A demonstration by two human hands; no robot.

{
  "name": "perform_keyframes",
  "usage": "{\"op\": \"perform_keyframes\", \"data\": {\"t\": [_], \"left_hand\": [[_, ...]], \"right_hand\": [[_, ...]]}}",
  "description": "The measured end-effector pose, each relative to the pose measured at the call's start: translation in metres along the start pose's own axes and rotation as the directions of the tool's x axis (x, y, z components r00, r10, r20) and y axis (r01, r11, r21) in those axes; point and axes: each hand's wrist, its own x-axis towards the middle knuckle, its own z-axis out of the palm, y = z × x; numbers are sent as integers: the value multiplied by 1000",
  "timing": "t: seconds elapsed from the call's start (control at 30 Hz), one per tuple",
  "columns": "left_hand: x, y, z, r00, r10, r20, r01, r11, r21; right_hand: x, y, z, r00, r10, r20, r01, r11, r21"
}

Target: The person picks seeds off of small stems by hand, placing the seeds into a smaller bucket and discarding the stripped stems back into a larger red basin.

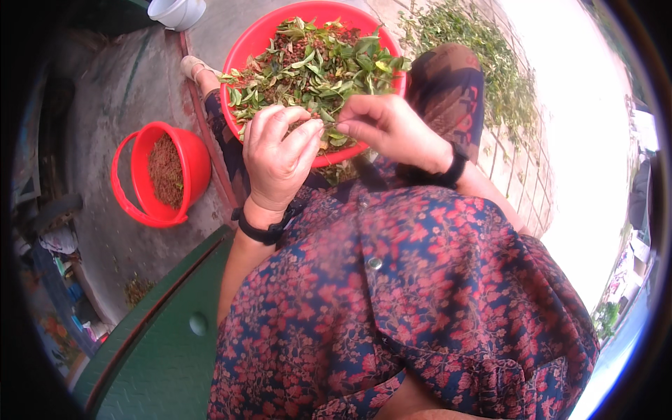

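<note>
A round red plastic basin [234, 59] lies between my knees, heaped with green leafy sprigs [315, 68] and clusters of small reddish berries [302, 50]. Over its near edge, my left hand [281, 149] has thumb and fingertips closed together on a thin stem. My right hand [396, 128] pinches the same thin dark stem [329, 125] between thumb and forefinger, just right of the left fingertips. What hangs from the stem, if anything, is hard to tell against the leaves. Both wrists wear black bands.
At the left, a red bucket [197, 170] holds small brownish-red berries [165, 170]. A white bucket [178, 13] stands beyond it. Leafy cuttings [493, 79] are strewn over the paving at right. A green metal panel [173, 325] is at lower left.
</note>
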Motion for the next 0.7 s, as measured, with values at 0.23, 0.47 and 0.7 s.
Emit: {"op": "perform_keyframes", "data": {"t": [0.23,0.47,0.7], "left_hand": [[-44,-93,-89,973,-216,-87,230,842,488],[-137,-212,-190,704,-687,-177,556,379,740],[-98,-111,-83,718,-696,30,696,718,10]], "right_hand": [[-4,5,-40,967,49,-248,-81,989,-122],[28,23,-44,973,-151,-175,57,890,-452],[82,52,-5,998,-56,12,39,512,-858]]}}
